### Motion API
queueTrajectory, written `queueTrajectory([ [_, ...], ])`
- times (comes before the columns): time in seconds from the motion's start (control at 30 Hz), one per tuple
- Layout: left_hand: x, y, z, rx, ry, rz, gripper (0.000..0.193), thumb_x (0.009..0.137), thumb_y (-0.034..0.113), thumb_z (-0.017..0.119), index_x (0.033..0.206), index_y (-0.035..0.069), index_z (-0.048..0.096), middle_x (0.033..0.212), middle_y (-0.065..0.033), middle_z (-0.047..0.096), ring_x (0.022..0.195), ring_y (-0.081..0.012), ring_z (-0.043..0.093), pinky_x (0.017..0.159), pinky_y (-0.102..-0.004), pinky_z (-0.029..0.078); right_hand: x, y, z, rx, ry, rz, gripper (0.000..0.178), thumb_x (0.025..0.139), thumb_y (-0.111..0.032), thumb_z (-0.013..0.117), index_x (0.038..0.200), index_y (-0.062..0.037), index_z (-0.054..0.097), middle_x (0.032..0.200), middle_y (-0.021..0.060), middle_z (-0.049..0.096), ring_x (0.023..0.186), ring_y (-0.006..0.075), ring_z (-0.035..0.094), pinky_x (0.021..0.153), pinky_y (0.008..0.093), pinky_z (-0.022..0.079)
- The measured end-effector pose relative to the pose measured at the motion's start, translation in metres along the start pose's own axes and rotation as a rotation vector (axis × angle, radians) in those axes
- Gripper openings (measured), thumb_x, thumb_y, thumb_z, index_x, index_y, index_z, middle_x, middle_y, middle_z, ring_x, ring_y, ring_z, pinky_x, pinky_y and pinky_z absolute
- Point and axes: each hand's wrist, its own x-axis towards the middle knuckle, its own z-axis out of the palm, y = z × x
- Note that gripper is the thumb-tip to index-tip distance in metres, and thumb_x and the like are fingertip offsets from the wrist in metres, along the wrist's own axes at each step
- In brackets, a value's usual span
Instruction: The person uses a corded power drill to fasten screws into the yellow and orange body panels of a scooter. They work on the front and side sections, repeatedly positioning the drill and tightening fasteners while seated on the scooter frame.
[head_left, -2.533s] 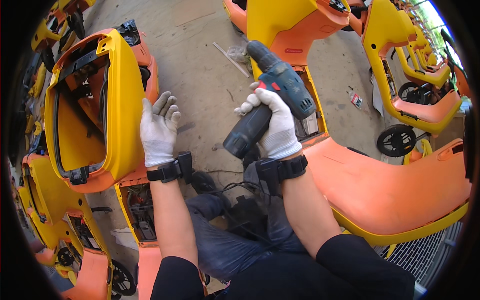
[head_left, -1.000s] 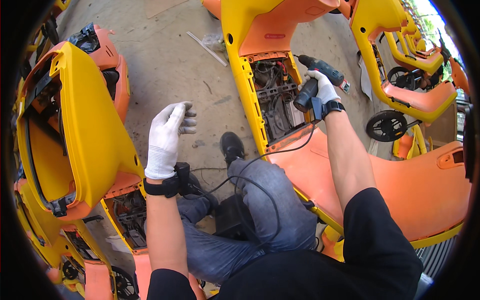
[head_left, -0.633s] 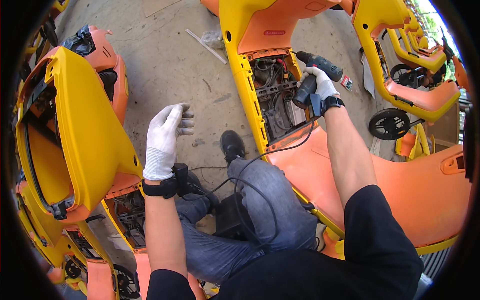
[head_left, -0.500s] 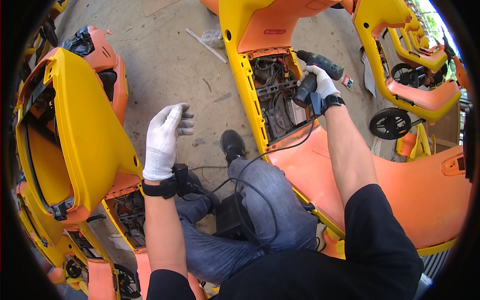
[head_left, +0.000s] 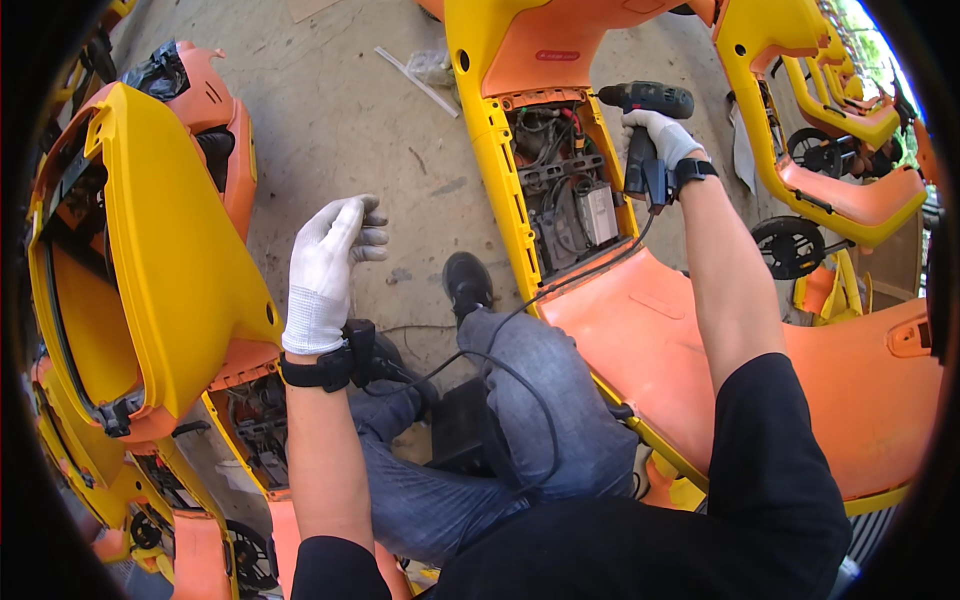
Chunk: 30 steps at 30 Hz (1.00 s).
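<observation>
My right hand point(head_left: 662, 136), in a white glove, grips the handle of a dark cordless drill point(head_left: 655, 99). The drill's tip points left, over the far right edge of an uncovered compartment point(head_left: 530, 225) in an orange and yellow scooter body point(head_left: 640, 310). Wires, a metal bracket and a pale silver box point(head_left: 598, 213) show inside that compartment. My gloved left hand point(head_left: 325, 245) hovers left of the scooter body, fingers loosely curled and apart, with nothing visible in it. Where the drill's tip ends exactly is hard to make out.
On the left stands a large yellow shell point(head_left: 170, 260). More scooter bodies line the right side, near a black wheel point(head_left: 787, 248). A white strip point(head_left: 415, 82) and clear plastic bag point(head_left: 432, 68) lie on the floor. A black cable point(head_left: 530, 375) crosses my leg.
My right hand and the drill have moved right and slightly farther away, and the drill has turned more level. My left hand has barely moved.
</observation>
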Motion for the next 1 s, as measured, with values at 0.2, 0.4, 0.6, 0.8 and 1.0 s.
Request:
queueTrajectory([
  [0.2,0.0,0.002,0.001,0.014,0.005,0.0,0.035,0.101,0.026,0.052,0.116,-0.005,0.061,0.097,-0.0096,0.064,0.083,-0.0142,0.061,0.072,-0.0275,0.052,0.013,-0.023,-0.01,-0.28,0.024,-0.081,0.017,0.078,-0.023,0.071,0.083,-0.0076,0.067,0.072,0.0039,0.065,0.06,0.0173,0.059,0.06,0.0323,0.05],
  [0.4,0.0,0.001,-0.002,0.016,0.001,0.006,0.036,0.101,0.026,0.052,0.116,-0.005,0.061,0.098,-0.0096,0.064,0.083,-0.014,0.061,0.072,-0.0276,0.052,0.012,-0.046,-0.002,-0.428,0.02,-0.034,0.015,0.078,-0.021,0.07,0.08,-0.007,0.066,0.072,0.0051,0.065,0.059,0.0188,0.06,0.06,0.0327,0.05],
  [0.6,-0.003,0.002,-0.003,0.051,0.009,0.022,0.036,0.101,0.026,0.051,0.116,-0.005,0.061,0.099,-0.0095,0.065,0.082,-0.0137,0.061,0.072,-0.0276,0.052,0.004,-0.052,0.002,-0.387,0.021,-0.001,0.013,0.078,-0.019,0.068,0.08,-0.0061,0.065,0.072,0.0067,0.066,0.06,0.0208,0.061,0.061,0.0337,0.052],
  [0.8,-0.004,0.0,-0.006,0.052,0.002,0.027,0.035,0.101,0.026,0.051,0.117,-0.004,0.061,0.099,-0.009,0.065,0.082,-0.0132,0.061,0.072,-0.0268,0.051,0.01,-0.058,-0.002,-0.437,0.02,0.008,0.014,0.078,-0.019,0.068,0.079,-0.0051,0.064,0.072,0.0078,0.065,0.06,0.0215,0.061,0.059,0.0352,0.052],
  [1.0,-0.005,-0.002,-0.006,0.07,0.012,0.012,0.036,0.101,0.027,0.052,0.117,-0.004,0.061,0.099,-0.0085,0.065,0.082,-0.0127,0.061,0.073,-0.0268,0.051,0.006,-0.055,0.0,-0.393,0.024,-0.008,0.016,0.078,-0.017,0.07,0.077,-0.004,0.06,0.068,0.0067,0.061,0.056,0.0216,0.058,0.058,0.0353,0.053],
])
